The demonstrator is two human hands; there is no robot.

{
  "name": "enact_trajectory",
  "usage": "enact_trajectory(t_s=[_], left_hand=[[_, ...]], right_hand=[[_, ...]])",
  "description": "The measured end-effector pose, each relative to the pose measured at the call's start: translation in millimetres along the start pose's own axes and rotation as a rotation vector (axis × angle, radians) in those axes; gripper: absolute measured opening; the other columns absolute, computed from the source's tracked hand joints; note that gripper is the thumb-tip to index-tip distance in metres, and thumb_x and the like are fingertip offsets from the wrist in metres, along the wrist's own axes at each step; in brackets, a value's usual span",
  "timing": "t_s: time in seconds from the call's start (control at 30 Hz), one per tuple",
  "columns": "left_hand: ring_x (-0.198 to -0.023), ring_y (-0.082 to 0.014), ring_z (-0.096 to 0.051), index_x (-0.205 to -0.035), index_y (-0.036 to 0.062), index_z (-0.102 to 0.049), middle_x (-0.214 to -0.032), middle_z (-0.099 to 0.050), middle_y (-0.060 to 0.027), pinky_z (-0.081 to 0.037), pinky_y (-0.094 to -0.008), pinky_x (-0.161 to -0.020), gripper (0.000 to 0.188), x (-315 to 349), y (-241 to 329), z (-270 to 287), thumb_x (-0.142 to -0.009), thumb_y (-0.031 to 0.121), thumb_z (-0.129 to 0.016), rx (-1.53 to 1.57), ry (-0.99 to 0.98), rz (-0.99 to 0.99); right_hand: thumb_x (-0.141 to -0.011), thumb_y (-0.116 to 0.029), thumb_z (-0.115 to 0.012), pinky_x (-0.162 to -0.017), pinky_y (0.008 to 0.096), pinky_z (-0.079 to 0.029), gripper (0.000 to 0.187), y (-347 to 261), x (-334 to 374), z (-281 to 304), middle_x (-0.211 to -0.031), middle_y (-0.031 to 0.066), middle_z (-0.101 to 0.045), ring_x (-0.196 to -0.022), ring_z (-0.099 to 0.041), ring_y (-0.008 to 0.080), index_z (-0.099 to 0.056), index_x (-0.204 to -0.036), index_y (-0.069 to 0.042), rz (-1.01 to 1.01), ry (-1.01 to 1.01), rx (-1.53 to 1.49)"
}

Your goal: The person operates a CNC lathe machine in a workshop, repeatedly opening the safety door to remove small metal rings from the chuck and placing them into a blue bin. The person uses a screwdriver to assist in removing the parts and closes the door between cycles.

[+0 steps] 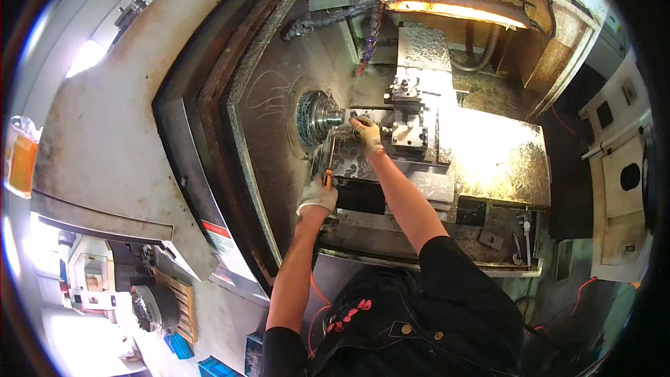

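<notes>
I am reaching into an open metal lathe. My left hand (317,195), in a pale work glove, grips a thin tool with an orange handle (327,179) whose shaft points up toward the round chuck (315,118). My right hand (366,131), also gloved, is closed around a small metal part right next to the chuck's nose, in front of the tool post block (409,126). What exactly the right fingers hold is hidden by the glove.
The machine's grey housing (118,132) curves around on the left. A lit lamp (453,10) glows at the top of the enclosure. Segmented coolant hoses (370,35) hang above the chuck. Loose tools (522,237) lie on the lower right ledge. A control panel (621,174) stands at the right.
</notes>
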State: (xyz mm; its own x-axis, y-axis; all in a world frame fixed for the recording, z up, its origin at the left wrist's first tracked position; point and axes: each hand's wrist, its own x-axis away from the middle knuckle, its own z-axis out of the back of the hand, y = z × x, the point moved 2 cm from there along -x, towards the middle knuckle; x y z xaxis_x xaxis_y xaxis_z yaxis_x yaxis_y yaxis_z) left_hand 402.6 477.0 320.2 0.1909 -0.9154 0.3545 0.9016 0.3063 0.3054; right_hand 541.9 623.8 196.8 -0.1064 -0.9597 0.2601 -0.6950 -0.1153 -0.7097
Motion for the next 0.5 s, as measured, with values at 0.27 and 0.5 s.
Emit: enact_trajectory(t_s=[0.27,0.5], left_hand=[[-0.093,-0.0389,-0.055,-0.109,0.0105,-0.052,-0.099,-0.058,-0.0227,-0.044,-0.0472,-0.079,0.041,47.2,-24.3,-9.1,-0.073,0.03,-0.056,0.07,0.029,-0.057],[-0.066,-0.0362,-0.06,-0.094,0.0061,-0.056,-0.069,-0.059,-0.0179,-0.047,-0.0426,-0.06,0.026,116.0,-122.7,-55.4,-0.071,0.017,-0.061,0.443,0.25,-0.273]], right_hand=[[-0.072,-0.014,-0.073,-0.078,0.0282,-0.041,0.056,18.7,-28.0,8.3,-0.105,0.0064,-0.056,-0.09,-0.051,0.0151,-0.047,-0.119,-0.002,0.18,-0.037,0.042],[-0.071,-0.008,-0.071,-0.09,0.0265,-0.035,0.061,16.3,-34.3,5.1,-0.115,0.0083,-0.053,-0.103,-0.048,0.0177,-0.043,-0.125,-0.003,0.178,-0.204,0.188]])
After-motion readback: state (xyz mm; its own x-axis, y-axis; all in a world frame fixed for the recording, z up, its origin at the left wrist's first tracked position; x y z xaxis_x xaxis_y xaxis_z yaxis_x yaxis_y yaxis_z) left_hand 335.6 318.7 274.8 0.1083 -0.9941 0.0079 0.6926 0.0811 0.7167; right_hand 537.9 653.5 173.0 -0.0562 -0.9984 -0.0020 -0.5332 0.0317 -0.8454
